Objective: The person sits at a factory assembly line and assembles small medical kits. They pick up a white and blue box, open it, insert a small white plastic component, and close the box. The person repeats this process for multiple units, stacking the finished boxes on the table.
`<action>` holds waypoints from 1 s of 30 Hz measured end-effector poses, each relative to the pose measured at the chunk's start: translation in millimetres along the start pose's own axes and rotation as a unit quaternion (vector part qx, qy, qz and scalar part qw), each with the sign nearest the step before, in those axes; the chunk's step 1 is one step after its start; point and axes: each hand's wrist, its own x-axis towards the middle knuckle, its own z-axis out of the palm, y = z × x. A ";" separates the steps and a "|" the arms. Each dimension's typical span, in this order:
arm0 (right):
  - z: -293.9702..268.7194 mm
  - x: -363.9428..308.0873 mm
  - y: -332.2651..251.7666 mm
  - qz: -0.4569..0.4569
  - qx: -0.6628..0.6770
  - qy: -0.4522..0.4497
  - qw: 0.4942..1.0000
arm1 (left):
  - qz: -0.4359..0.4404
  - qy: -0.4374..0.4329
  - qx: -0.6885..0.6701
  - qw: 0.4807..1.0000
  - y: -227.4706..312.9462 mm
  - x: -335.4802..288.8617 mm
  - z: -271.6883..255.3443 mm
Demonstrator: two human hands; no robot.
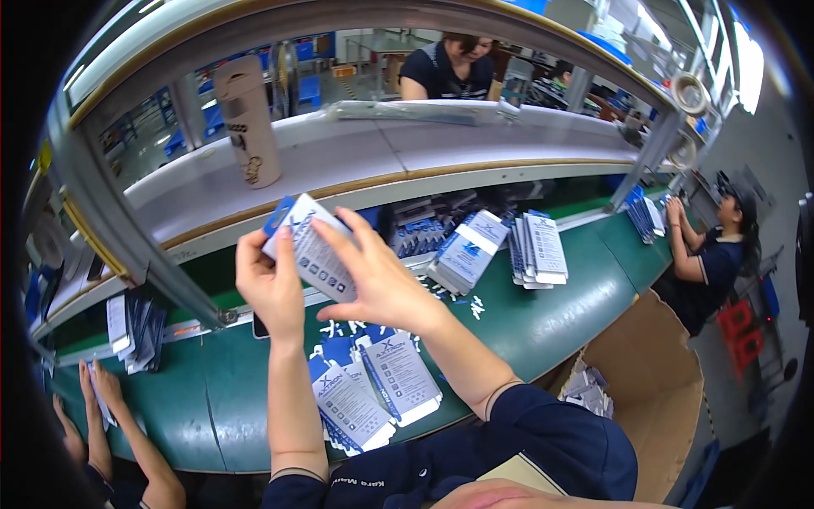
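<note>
Above the green bench, a small blue-and-white printed carton [315, 265] is held tilted between my hands. My left hand [273, 284] grips its left edge, thumb on the printed face. Across from it, my right hand [386, 276] has its fingers on the carton's upper face and right side, its thumb near the lower edge. Just below lies an overlapping pile of flat blue-and-white cartons [401, 377]. To the right rest a stack of cartons [469, 253] with a white band and a fanned stack of cartons [543, 248].
Small white scraps [476, 308] dot the green bench [517, 318]. Over its back edge runs a raised shelf [356, 157] carrying a tall beige bottle [248, 127]. A large cardboard box [653, 365] stands at right. Co-workers' hands [106, 390] are at far left; another person [721, 242] works at right.
</note>
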 end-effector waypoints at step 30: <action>-141.3 -109.2 192.9 0.552 -0.423 -0.048 0.717 | -0.042 -0.076 0.003 0.996 14.6 0.0 -6.1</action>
